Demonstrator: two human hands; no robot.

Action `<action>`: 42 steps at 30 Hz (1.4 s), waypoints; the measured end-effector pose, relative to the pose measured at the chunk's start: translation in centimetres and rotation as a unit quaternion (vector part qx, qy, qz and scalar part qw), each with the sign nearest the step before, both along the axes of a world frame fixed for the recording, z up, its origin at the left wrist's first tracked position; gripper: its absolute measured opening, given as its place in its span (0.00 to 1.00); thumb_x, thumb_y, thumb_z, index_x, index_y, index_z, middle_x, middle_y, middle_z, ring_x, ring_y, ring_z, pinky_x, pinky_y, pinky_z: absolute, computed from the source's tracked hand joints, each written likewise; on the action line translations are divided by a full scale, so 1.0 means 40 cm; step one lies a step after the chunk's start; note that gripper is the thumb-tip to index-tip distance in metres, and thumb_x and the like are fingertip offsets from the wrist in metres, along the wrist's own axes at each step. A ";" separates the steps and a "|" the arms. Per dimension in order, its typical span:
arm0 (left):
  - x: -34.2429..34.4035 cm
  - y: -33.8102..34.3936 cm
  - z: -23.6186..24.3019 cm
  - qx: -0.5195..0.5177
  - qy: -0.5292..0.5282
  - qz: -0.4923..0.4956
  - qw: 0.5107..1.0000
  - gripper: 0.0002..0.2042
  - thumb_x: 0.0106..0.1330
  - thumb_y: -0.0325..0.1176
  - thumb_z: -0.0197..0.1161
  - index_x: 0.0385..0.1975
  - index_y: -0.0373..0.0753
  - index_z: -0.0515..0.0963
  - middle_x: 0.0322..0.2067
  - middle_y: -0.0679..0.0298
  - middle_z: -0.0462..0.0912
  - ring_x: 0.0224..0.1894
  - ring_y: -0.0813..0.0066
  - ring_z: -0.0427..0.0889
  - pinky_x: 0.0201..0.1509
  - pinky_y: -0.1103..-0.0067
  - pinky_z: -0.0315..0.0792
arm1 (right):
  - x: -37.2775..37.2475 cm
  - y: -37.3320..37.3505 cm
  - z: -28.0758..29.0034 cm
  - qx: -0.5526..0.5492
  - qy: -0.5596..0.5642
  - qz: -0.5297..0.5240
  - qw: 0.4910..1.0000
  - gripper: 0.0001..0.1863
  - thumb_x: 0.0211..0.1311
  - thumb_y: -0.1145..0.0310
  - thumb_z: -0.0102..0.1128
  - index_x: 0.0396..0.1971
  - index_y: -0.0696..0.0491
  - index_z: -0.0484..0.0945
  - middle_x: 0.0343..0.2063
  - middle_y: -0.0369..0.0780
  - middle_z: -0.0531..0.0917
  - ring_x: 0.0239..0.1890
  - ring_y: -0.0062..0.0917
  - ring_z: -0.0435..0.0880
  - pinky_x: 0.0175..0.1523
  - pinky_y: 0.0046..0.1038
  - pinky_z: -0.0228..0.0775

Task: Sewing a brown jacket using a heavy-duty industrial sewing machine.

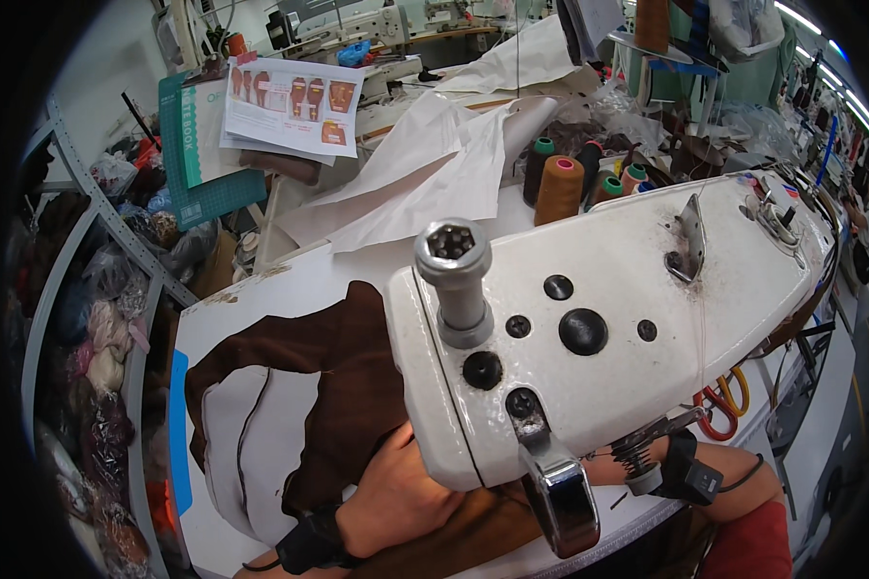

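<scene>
Fabric [362, 386] under left hand [396, 502]; one sewing machine [608, 381].

A white sewing machine [618, 280], thread cones [558, 191], brown fabric [357, 400] and background machines [381, 27] mark this as a sewing workshop.

A person's bare left hand [396, 502], with no glove, has a wide black band [311, 540] around its wrist; a thin black cable [261, 565] runs from it. On the right forearm [748, 487], near the wrist, sits a black strap [681, 452] with a small boxy black unit [707, 480] and a looping black wire [746, 477]. Higher up is a plain red sleeve [751, 542].
</scene>
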State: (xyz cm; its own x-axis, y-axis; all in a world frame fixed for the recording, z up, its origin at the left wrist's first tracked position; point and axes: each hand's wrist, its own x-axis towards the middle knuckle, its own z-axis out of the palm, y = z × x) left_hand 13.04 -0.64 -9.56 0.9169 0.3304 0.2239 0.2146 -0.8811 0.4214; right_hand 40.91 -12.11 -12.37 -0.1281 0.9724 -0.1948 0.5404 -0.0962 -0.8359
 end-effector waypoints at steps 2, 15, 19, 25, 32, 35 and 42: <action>0.009 0.002 0.007 0.006 -0.007 0.006 1.000 0.13 0.58 0.28 0.71 0.44 0.41 0.85 0.41 0.61 0.85 0.52 0.58 0.83 0.67 0.58 0.71 | 0.005 -0.002 0.020 -0.002 0.007 -0.001 1.000 0.17 0.64 0.61 0.65 0.50 0.52 0.85 0.42 0.42 0.90 0.45 0.31 0.88 0.54 0.32 0.79; 0.011 0.032 -0.071 0.035 -0.038 -0.012 0.999 0.09 0.58 0.28 0.71 0.39 0.40 0.85 0.41 0.60 0.85 0.54 0.57 0.82 0.71 0.58 0.69 | 0.011 0.031 0.017 0.080 -0.319 0.207 0.921 0.07 0.64 0.70 0.55 0.37 0.55 0.80 0.29 0.46 0.86 0.34 0.41 0.90 0.41 0.40 0.83; 0.008 0.034 -0.052 0.038 -0.034 0.007 0.999 0.08 0.58 0.28 0.71 0.38 0.40 0.85 0.41 0.61 0.84 0.53 0.58 0.82 0.71 0.58 0.70 | 0.008 0.046 0.005 0.317 -0.253 0.133 0.904 0.03 0.58 0.72 0.59 0.28 0.55 0.79 0.23 0.44 0.83 0.25 0.42 0.88 0.31 0.41 0.81; 0.021 0.019 0.003 0.033 -0.041 0.005 0.999 0.07 0.59 0.28 0.70 0.37 0.41 0.85 0.40 0.63 0.83 0.52 0.60 0.82 0.71 0.58 0.70 | 0.019 0.038 0.002 0.321 -0.308 0.165 0.880 0.06 0.57 0.71 0.60 0.24 0.56 0.79 0.23 0.44 0.83 0.25 0.40 0.87 0.26 0.39 0.78; 0.019 0.007 0.023 0.050 0.002 0.014 0.999 0.08 0.60 0.29 0.70 0.38 0.40 0.84 0.39 0.63 0.82 0.50 0.61 0.82 0.71 0.60 0.71 | -0.002 0.047 0.028 0.314 -0.243 0.127 0.909 0.06 0.58 0.71 0.61 0.25 0.56 0.80 0.24 0.44 0.82 0.27 0.41 0.87 0.26 0.40 0.78; 0.022 0.001 0.035 0.061 -0.051 0.012 0.997 0.09 0.60 0.29 0.70 0.40 0.39 0.84 0.38 0.63 0.82 0.49 0.61 0.82 0.71 0.60 0.71 | 0.008 0.052 0.027 0.324 -0.315 0.161 0.878 0.06 0.57 0.70 0.61 0.25 0.56 0.81 0.24 0.44 0.82 0.28 0.40 0.88 0.26 0.40 0.78; -0.003 -0.027 0.024 0.108 -0.066 0.002 0.992 0.15 0.62 0.29 0.69 0.49 0.37 0.82 0.48 0.62 0.84 0.55 0.61 0.81 0.69 0.60 0.72 | -0.052 0.017 0.108 0.358 -0.263 0.139 0.885 0.06 0.60 0.69 0.63 0.34 0.54 0.85 0.29 0.41 0.83 0.33 0.37 0.84 0.39 0.38 0.78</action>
